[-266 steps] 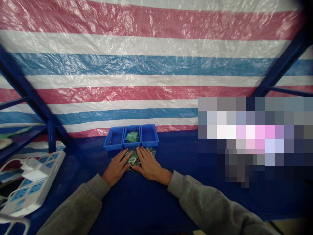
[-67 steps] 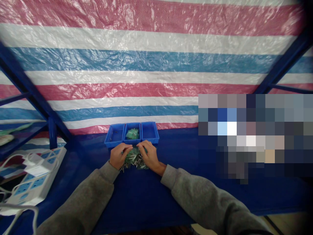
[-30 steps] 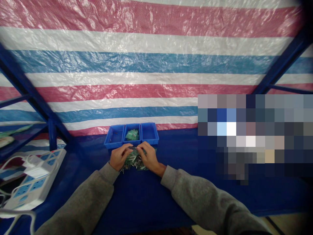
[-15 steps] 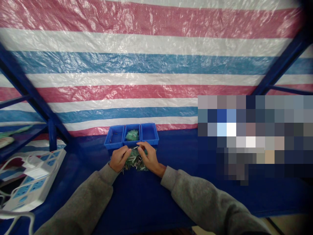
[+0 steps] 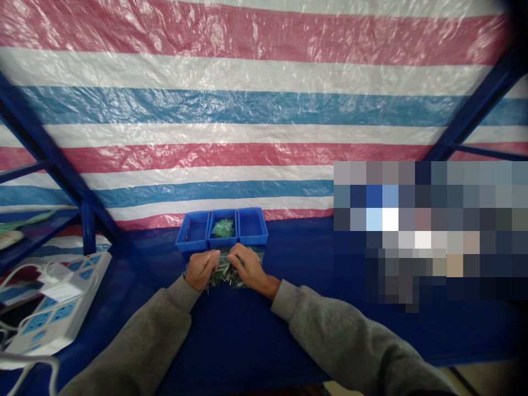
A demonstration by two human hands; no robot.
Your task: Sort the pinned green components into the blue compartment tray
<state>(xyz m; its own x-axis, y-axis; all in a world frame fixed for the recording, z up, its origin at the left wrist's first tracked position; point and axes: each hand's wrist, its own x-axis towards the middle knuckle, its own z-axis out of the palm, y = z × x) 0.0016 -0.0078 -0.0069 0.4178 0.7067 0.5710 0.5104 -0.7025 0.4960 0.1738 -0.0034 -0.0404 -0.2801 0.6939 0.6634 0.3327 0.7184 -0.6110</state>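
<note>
On the dark blue table lies a pile of small green plastic bags and thin metal pins (image 5: 226,273). My left hand (image 5: 201,269) rests on the pile's left side with its fingers curled in a pinch. My right hand (image 5: 247,268) sits on the right side, fingers bent down into the pile. What either hand pinches is too small to name. Just behind the pile stand three small blue bins (image 5: 221,228) in a row. The middle bin holds green bags (image 5: 223,227), and the left bin has a few small dark pieces.
A white power strip with blue sockets (image 5: 49,308) and cables lies at the left. Blue shelf posts (image 5: 87,228) stand at the left and right. A striped red, white and blue tarp (image 5: 247,110) closes the back. A blurred patch covers the right side.
Both hands have come down from pinching a thin pin between them above the pile and now press into the pile, closer to the table.
</note>
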